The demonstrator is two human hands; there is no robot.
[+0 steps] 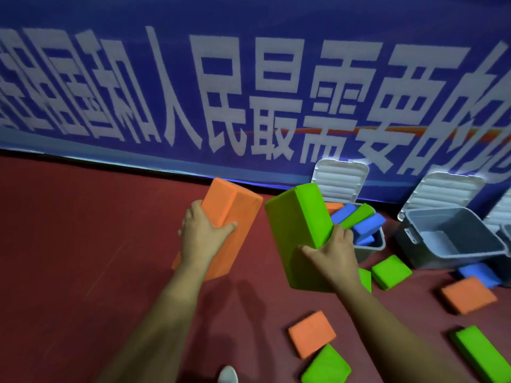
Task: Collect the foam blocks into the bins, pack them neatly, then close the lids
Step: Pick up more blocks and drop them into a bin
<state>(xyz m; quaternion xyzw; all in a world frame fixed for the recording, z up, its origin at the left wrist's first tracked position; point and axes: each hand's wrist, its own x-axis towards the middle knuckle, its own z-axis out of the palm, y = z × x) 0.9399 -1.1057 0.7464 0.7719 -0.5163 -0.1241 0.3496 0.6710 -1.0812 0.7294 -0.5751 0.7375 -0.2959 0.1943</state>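
Note:
My left hand (203, 236) grips a long orange foam block (232, 208), held up above the red floor. In my right hand (333, 254) is a long green foam block (296, 230), gripped at its lower end and tilted toward the nearer grey bin (372, 248). That bin holds blue, green and orange blocks (359, 221) sticking up unevenly, and its white lid (340, 178) stands open against the wall. A second grey bin (453, 239) to the right looks empty inside, lid (448, 194) open.
Loose blocks lie on the floor at right: green ones (390, 272) (326, 366) (481, 355), orange ones (311, 334) (467, 294), a blue one (479, 275) by the second bin. A blue banner wall (249, 92) bounds the far side. Part of a third bin (506, 233) shows at the right edge.

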